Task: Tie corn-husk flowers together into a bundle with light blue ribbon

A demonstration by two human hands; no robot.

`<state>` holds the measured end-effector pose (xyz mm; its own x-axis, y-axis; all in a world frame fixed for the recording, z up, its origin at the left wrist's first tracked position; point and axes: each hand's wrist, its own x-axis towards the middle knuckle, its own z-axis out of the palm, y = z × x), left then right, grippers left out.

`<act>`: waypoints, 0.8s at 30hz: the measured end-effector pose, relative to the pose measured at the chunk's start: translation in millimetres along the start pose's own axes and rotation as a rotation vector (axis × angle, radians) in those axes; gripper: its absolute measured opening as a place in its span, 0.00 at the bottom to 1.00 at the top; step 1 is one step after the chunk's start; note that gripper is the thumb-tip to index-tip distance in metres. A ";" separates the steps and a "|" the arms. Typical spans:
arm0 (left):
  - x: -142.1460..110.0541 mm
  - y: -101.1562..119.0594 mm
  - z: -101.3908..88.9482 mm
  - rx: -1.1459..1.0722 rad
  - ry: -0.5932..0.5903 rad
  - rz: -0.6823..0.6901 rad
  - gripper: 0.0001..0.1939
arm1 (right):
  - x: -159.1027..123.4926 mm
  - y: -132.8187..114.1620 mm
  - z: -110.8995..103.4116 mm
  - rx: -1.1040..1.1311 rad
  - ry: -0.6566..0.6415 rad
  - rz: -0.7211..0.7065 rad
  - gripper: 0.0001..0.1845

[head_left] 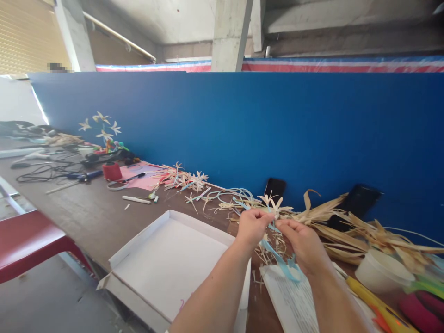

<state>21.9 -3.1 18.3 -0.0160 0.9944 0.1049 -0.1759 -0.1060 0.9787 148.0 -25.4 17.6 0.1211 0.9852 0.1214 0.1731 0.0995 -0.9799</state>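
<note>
Flower [276, 209], pointed petals [285, 209], left fingers [264, 216] and right fingers [285, 224] pinching its base, flat blue ribbon [281, 263]

Rows of small print [295, 300] are covering the white paper sheet [287, 293] on the surface [90, 203], but no word is coming out legibly. A purple squiggle [182, 304] is marking the white cardboard tray [180, 254], spelling nothing readable.
</note>
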 end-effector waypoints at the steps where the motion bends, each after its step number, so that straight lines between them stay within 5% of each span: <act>1: 0.4 -1.2 0.1 -0.021 -0.008 -0.012 0.12 | 0.0 -0.3 -0.1 0.044 -0.025 0.027 0.13; 9: 2.6 -8.4 1.2 -0.415 -0.175 -0.162 0.20 | -3.8 -10.3 -1.0 0.293 -0.192 0.178 0.14; 17: -0.9 -6.8 1.1 -0.758 -0.379 -0.252 0.17 | 1.6 0.1 1.1 0.572 -0.328 0.207 0.10; 21: -1.3 -6.7 3.8 -0.738 -0.361 -0.266 0.17 | 2.2 0.5 2.5 0.617 -0.309 0.212 0.11; 24: -0.2 -7.6 4.5 -0.593 -0.237 -0.259 0.19 | 4.0 1.4 2.4 0.531 -0.228 0.191 0.11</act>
<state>27.7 -2.4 11.6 0.3032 0.9528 -0.0174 -0.6550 0.2217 0.7223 146.4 -21.0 16.3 -0.1204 0.9918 -0.0438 -0.3492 -0.0836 -0.9333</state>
